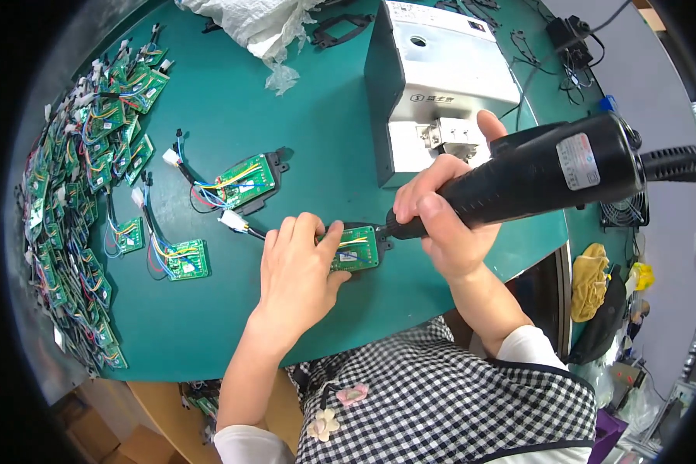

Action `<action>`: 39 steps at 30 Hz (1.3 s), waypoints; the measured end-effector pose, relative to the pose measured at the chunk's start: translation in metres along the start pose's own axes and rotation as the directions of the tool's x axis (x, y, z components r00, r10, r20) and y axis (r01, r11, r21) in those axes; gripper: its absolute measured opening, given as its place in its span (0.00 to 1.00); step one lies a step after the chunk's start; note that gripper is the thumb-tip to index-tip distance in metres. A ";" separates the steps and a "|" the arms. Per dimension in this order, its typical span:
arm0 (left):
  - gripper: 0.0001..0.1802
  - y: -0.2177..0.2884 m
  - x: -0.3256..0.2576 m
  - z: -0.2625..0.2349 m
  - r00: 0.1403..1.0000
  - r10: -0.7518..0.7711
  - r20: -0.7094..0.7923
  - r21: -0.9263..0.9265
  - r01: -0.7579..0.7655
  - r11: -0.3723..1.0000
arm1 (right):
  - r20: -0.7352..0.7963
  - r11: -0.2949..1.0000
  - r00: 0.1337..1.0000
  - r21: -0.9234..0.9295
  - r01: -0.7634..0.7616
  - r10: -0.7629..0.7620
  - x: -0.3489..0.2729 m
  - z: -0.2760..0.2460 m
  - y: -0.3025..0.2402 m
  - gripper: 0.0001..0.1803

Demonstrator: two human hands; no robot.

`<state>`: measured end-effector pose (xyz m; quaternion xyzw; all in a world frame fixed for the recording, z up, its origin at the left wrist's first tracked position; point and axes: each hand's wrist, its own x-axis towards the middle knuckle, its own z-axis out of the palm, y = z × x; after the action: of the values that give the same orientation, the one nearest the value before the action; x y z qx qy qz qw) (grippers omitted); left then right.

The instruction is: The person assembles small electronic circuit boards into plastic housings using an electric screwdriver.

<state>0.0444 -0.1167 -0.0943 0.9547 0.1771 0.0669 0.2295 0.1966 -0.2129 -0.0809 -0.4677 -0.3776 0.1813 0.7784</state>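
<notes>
While the left hand (297, 263) presses the circuit board (355, 249), the right hand (441, 213) grips the screwdriver (533, 174) pointing left.

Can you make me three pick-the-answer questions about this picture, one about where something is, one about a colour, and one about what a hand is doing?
1. Where is the big pile of circuit boards?
A. the table's left edge
B. on the grey box
C. under the table

2. What colour is the table?
A. red
B. green
C. white

3. What is the right hand doing?
A. lying flat and empty
B. waving
C. gripping the black power screwdriver

Answers: 1 A, the heap lies along the left edge. 2 B, the top is dark green. 3 C, its fingers wrap the tool while the left hand presses on a small circuit board.
</notes>
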 end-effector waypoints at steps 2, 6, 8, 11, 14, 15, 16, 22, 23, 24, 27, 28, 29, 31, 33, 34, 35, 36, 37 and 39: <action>0.30 -0.001 0.001 0.000 1.000 0.001 0.004 0.020 -0.001 1.000 | -0.011 1.000 1.000 -0.022 0.010 -0.010 0.000 0.001 0.001 0.45; 0.31 -0.003 0.002 0.000 1.000 0.016 0.022 0.002 -0.017 1.000 | 0.003 0.999 1.000 -0.042 0.004 -0.004 -0.001 0.001 0.007 0.45; 0.31 -0.004 0.002 0.001 1.000 0.000 0.023 -0.011 0.000 1.000 | 0.010 0.998 1.000 -0.069 0.004 -0.003 -0.002 0.001 0.011 0.45; 0.31 -0.003 0.002 0.002 1.000 -0.016 0.018 -0.036 0.016 0.999 | 0.047 0.993 0.999 -0.118 -0.003 0.009 -0.002 0.001 0.018 0.43; 0.30 -0.003 0.004 0.004 1.000 -0.029 -0.005 -0.056 0.029 0.998 | 0.288 0.998 0.956 0.003 -0.061 0.058 0.005 -0.004 0.019 0.38; 0.30 -0.004 0.003 0.004 1.000 -0.027 -0.005 -0.053 0.027 0.998 | 0.286 0.998 0.957 0.005 -0.058 0.054 0.007 -0.004 0.019 0.38; 0.30 -0.004 0.003 0.003 0.999 -0.039 0.009 -0.067 0.040 0.997 | 0.383 0.998 0.923 -0.061 0.005 0.019 0.008 -0.005 0.019 0.38; 0.29 0.003 -0.002 0.007 0.999 -0.043 -0.019 -0.036 0.042 0.998 | 0.362 0.976 0.926 -0.135 0.171 -0.112 0.009 -0.011 0.008 0.38; 0.29 0.007 -0.004 0.010 0.998 -0.062 -0.021 -0.019 0.062 0.998 | 0.243 0.960 0.940 -0.090 0.266 -0.238 0.013 -0.013 -0.002 0.39; 0.28 0.010 -0.005 0.013 0.994 -0.096 -0.048 -0.047 0.094 0.995 | 0.117 0.930 0.928 -0.055 0.363 -0.355 0.018 -0.015 -0.012 0.39; 0.28 0.009 -0.010 0.025 0.978 -0.116 -0.172 -0.063 0.107 0.992 | -0.136 0.900 0.894 0.038 0.434 -0.426 0.046 -0.023 -0.050 0.40; 0.27 0.011 -0.010 0.026 0.978 -0.114 -0.172 -0.054 0.106 0.993 | -0.090 0.905 0.901 -0.071 0.419 -0.424 0.053 -0.026 -0.048 0.39; 0.27 0.012 -0.010 0.025 0.978 -0.107 -0.181 -0.056 0.098 0.994 | -0.048 0.897 0.907 -0.180 0.404 -0.418 0.057 -0.029 -0.044 0.38; 0.26 0.016 -0.008 0.021 0.980 -0.084 -0.181 -0.050 0.076 0.996 | 0.023 0.862 0.925 -0.353 0.363 -0.380 0.058 -0.035 -0.030 0.36; 0.26 0.016 -0.012 0.018 0.980 -0.055 -0.193 -0.051 0.046 0.998 | -0.006 0.882 0.956 -0.387 0.269 -0.294 0.058 -0.032 -0.030 0.36; 0.25 0.015 -0.013 0.017 0.979 -0.021 -0.204 -0.046 0.011 0.999 | -0.004 0.883 0.958 -0.389 0.262 -0.286 0.053 -0.031 -0.034 0.36; 0.25 0.013 -0.015 0.018 0.978 -0.035 -0.206 -0.049 0.025 0.998 | -0.039 0.939 0.967 -0.253 0.234 -0.251 0.045 -0.026 -0.038 0.37; 0.25 0.010 -0.016 0.022 0.974 -0.043 -0.221 -0.078 0.026 0.997 | -0.065 0.975 0.977 -0.108 0.196 -0.204 0.037 -0.023 -0.040 0.37; 0.25 0.007 -0.017 0.025 0.971 -0.051 -0.235 -0.107 0.027 0.994 | -0.068 0.975 0.978 -0.113 0.190 -0.198 0.024 -0.025 -0.037 0.41; 0.24 0.006 -0.016 0.028 0.968 -0.058 -0.243 -0.107 0.032 0.994 | -0.099 0.987 0.983 0.018 0.159 -0.156 -0.003 -0.018 -0.033 0.44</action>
<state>0.0368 -0.1390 -0.1169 0.9218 0.2222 0.1885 0.2558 0.2058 -0.2418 -0.0589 -0.4346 -0.3728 0.1010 0.8136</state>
